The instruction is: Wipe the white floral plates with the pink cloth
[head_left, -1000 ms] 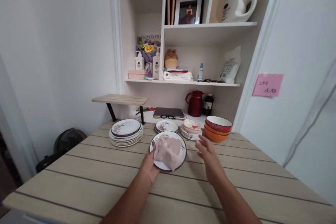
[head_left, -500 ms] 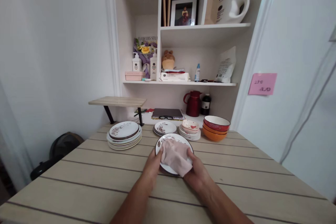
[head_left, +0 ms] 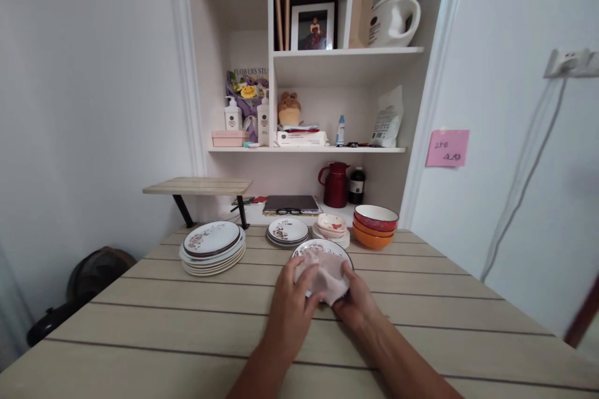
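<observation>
A small white plate [head_left: 340, 249] with a dark rim and brown floral pattern is held tilted over the table in front of me. A crumpled pale pink cloth [head_left: 333, 274] covers much of its face. My left hand [head_left: 291, 302] has its bent fingers on the cloth at the plate's left side, gathering it. My right hand [head_left: 359, 304] grips the plate's right edge, thumb on top near the cloth and fingers underneath. The plate's lower part is hidden by the cloth and hands.
Behind the hands stand a tall plate stack [head_left: 213, 252], a smaller plate stack [head_left: 287, 230], pink dishes [head_left: 331, 226] on white plates, and stacked red and orange bowls [head_left: 374, 227]. A small raised shelf [head_left: 199, 186] stands at the table's back left, before a wall cabinet [head_left: 346, 68].
My left hand has left the plate's left edge and moved onto the cloth, which is more bunched. The right hand keeps its grip. The whole view has shifted somewhat.
</observation>
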A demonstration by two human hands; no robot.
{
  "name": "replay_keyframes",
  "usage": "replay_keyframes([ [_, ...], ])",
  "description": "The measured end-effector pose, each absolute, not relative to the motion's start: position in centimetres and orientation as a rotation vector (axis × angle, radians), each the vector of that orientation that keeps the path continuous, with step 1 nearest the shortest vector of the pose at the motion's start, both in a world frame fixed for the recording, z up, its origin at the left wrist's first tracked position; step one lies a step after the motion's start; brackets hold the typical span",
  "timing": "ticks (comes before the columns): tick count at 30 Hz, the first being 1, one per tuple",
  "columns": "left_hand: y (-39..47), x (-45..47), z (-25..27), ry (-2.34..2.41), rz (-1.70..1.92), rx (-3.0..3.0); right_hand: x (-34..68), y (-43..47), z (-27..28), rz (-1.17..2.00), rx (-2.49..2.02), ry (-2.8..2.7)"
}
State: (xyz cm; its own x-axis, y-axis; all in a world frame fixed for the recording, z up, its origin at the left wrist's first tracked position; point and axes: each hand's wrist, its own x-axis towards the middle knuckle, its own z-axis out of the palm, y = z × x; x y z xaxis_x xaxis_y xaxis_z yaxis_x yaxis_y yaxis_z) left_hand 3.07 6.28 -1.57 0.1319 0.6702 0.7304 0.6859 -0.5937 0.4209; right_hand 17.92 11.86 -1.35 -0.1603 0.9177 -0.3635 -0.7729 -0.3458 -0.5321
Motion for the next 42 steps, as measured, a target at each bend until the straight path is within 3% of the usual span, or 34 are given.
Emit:
replay_keyframes([
  [6, 6.3, 3.6, -2.6, -1.492, -1.182, -2.649, 16.6, 10.6, -1.7, 2.009, -0.692, -0.492],
  [13, 6.4, 2.8, -2.0, -1.419, -1.367, -2.578, 16.3, 10.6, -2.1, 2.007, -0.567, -0.574],
  [23, 7.7, 2.5, -2.7, -1.781, -1.339, -2.329, 15.6, 9.8, -1.4, 2.032, -0.599, -0.622],
  [32, 6.6, 3.1, -1.1, -1.295, -1.199, -2.681, 15.9, 9.4, -1.1, 2.032, -0.659, -0.649],
  [42, 8.2, 0.5, -1.6, -1.744, -1.342, -2.243, 15.8, 10.3, -1.7, 1.949, -0.663, -0.527],
])
